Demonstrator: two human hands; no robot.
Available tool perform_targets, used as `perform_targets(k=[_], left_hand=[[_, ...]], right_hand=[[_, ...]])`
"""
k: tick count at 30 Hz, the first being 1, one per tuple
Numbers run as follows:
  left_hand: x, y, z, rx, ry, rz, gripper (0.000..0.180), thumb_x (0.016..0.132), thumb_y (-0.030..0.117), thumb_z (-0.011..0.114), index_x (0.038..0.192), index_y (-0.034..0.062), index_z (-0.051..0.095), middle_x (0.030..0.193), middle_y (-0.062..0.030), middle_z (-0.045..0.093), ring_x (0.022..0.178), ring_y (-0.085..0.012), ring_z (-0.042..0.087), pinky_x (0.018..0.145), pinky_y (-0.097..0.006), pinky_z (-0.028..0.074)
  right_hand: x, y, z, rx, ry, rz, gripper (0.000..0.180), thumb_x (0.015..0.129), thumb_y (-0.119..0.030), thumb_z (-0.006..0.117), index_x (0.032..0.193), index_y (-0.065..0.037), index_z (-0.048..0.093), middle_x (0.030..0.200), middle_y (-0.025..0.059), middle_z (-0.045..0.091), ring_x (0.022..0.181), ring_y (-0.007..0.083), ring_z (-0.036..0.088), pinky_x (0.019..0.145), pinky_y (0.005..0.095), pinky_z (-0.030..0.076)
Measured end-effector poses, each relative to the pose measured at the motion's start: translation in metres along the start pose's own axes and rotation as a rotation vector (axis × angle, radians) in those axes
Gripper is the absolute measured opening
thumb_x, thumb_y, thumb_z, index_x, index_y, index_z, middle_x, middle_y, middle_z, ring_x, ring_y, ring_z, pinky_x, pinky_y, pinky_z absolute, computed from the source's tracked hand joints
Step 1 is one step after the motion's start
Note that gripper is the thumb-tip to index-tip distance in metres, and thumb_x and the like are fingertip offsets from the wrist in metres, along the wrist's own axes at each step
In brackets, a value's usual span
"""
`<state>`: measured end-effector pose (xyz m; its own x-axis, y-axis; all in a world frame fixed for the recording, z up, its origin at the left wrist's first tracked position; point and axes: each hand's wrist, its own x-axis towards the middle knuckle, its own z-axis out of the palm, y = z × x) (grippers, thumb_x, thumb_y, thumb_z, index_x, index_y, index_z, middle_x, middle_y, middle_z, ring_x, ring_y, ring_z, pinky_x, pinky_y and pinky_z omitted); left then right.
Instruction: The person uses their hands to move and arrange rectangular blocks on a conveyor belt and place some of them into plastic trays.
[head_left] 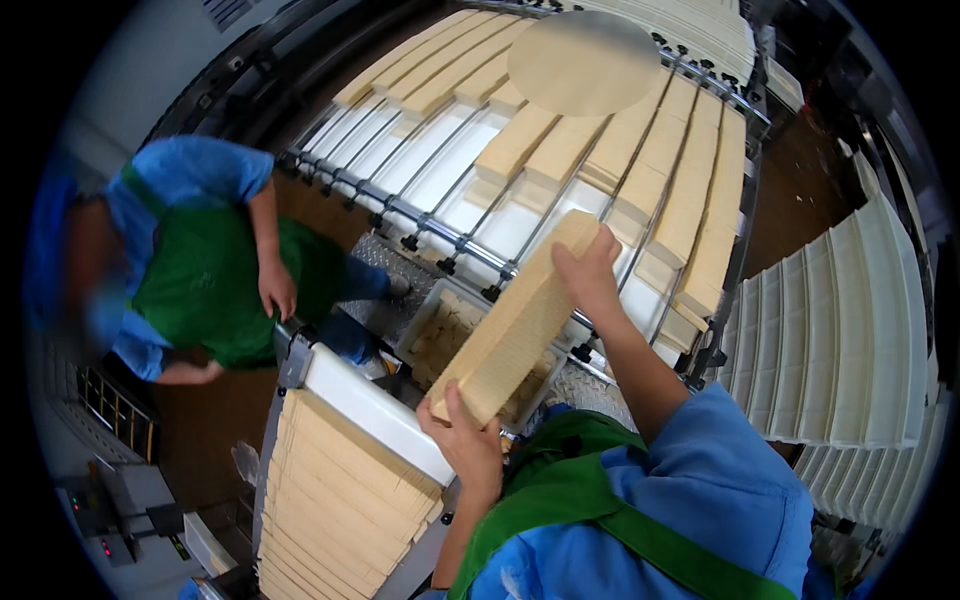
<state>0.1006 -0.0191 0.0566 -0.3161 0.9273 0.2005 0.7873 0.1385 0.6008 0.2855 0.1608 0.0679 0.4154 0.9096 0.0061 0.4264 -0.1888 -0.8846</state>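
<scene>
A long pale-yellow block with a finely textured face is held slantwise between my two hands. My left hand grips its near, lower end, with the thumb on the face. My right hand is closed round the far, upper end. Beneath the block stands a pale bin with broken yellowish scraps in it, partly hidden. Ahead of my right hand, rows of similar blocks lie on a sloping white conveyor divided by metal rods.
At my left, thin pale-yellow pieces lie in a tightly packed row beside a white bar. A co-worker in a green apron stands beyond it. White ribbed panels are at the right. Black knobs line the conveyor's metal rail.
</scene>
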Motion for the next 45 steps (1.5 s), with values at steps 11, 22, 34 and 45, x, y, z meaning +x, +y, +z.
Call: perform_targets(k=[11,22,34,45], left_hand=[[0.050,0.035,0.014,-0.013,-0.132,0.056,0.087,0.062,0.000,0.075,0.140,0.0116,0.038,0.130,-0.0260,0.033,0.117,-0.0430,0.043,0.100,-0.044,0.039],[0.114,0.050,0.062,-0.309,-0.505,0.316,0.068,0.077,-0.007,0.064,0.139,0.0069,0.040,0.148,-0.0219,0.025,0.136,-0.0352,0.032,0.107,-0.035,0.033],[0.083,0.030,0.068,-0.474,-0.108,0.103,0.066,0.079,-0.007,0.046,0.142,0.0070,0.033,0.143,-0.0265,0.028,0.124,-0.0479,0.039,0.102,-0.044,0.038],[-0.011,-0.031,0.045,-0.377,-0.119,-0.031,0.052,0.086,0.009,0.057,0.136,0.0067,0.040,0.121,-0.0215,0.049,0.105,-0.0351,0.055,0.091,-0.039,0.045]], right_hand=[[0.087,0.019,0.002,-0.431,-0.259,0.136,0.076,0.080,-0.053,0.053,0.133,0.000,0.038,0.130,0.0205,0.044,0.114,0.0414,0.051,0.096,0.0479,0.042],[0.094,0.064,0.024,-0.700,0.133,-0.358,0.053,0.085,-0.038,0.055,0.126,-0.004,0.053,0.128,0.0163,0.048,0.120,0.0349,0.038,0.100,0.0513,0.026],[-0.015,0.049,0.018,-0.341,-0.279,-1.061,0.049,0.082,-0.026,0.059,0.127,-0.010,0.050,0.139,0.0206,0.038,0.129,0.0368,0.034,0.099,0.0563,0.021],[-0.011,0.072,0.034,-0.285,-0.208,-1.226,0.020,0.068,-0.011,0.066,0.088,-0.013,0.066,0.129,0.0175,0.045,0.123,0.0363,0.041,0.100,0.0643,0.024]])
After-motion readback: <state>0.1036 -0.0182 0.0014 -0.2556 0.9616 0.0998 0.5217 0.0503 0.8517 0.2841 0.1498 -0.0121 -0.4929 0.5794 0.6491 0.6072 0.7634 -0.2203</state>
